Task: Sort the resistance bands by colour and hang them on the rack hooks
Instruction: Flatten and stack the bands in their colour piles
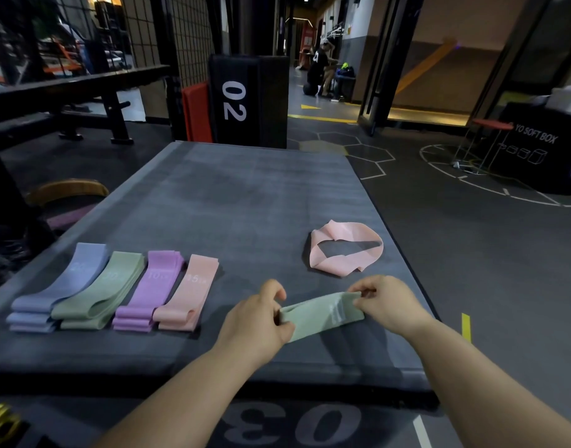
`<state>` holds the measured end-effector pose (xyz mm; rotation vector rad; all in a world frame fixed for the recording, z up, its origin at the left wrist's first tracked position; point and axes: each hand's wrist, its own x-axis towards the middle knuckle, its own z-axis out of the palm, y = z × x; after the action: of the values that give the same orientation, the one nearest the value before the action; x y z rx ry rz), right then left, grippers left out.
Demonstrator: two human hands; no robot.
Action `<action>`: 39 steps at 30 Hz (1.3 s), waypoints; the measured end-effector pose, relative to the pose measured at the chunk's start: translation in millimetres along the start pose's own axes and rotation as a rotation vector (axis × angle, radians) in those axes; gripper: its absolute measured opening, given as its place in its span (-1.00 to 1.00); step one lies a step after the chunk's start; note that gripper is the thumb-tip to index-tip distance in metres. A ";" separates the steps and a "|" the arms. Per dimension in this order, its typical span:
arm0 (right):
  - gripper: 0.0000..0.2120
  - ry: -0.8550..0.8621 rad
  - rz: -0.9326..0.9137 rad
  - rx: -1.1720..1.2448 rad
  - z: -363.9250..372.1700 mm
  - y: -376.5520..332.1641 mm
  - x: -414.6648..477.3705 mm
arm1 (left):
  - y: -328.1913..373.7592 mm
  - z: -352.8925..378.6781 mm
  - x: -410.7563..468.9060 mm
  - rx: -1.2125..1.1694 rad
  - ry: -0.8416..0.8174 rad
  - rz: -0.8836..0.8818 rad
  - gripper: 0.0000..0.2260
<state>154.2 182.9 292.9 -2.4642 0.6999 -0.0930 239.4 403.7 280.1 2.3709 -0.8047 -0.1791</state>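
A green resistance band [321, 313] is stretched flat between both hands just above the grey mat [245, 195]. My left hand [258, 318] pinches its left end and my right hand [387, 302] pinches its right end. To the left lie four sorted stacks on the mat: blue bands [59, 287], green bands [99, 292], purple bands [151, 289] and pink bands [188, 294]. A loose pink band [345, 248] lies open in a loop beyond my right hand. No rack hooks are in view.
The mat lies on a black box marked 03 [293, 425]. A black box marked 02 [245, 98] stands behind it, with a red pad [196, 111] beside. A bench [67, 92] is at left, a red stool [484, 143] at right, a person [319, 69] far back.
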 end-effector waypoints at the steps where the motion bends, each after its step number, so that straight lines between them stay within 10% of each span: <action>1: -0.77 0.028 -0.004 -0.002 -1.2 -0.2 -0.3 | 0.0 -0.9 -0.3 -0.024 0.009 0.012 -0.71; 14: -0.93 0.090 0.082 0.333 -0.9 5.9 -0.3 | -0.8 16.6 2.9 0.016 0.049 0.381 -0.82; 28: -0.94 0.172 -0.018 -0.090 18.2 21.6 2.8 | 4.3 35.4 2.1 0.064 -0.077 0.466 -0.64; 34: -0.53 0.159 -0.160 -0.190 23.4 20.5 1.4 | 4.6 49.4 -0.7 0.071 0.028 0.480 -0.85; 39: -0.48 0.009 -0.254 -0.325 28.2 24.8 4.5 | 10.8 51.7 -5.7 0.256 -0.174 0.379 -0.23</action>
<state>152.6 177.6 255.5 -2.8579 0.4283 -0.0931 213.3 373.7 245.0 2.4025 -1.4164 -0.1307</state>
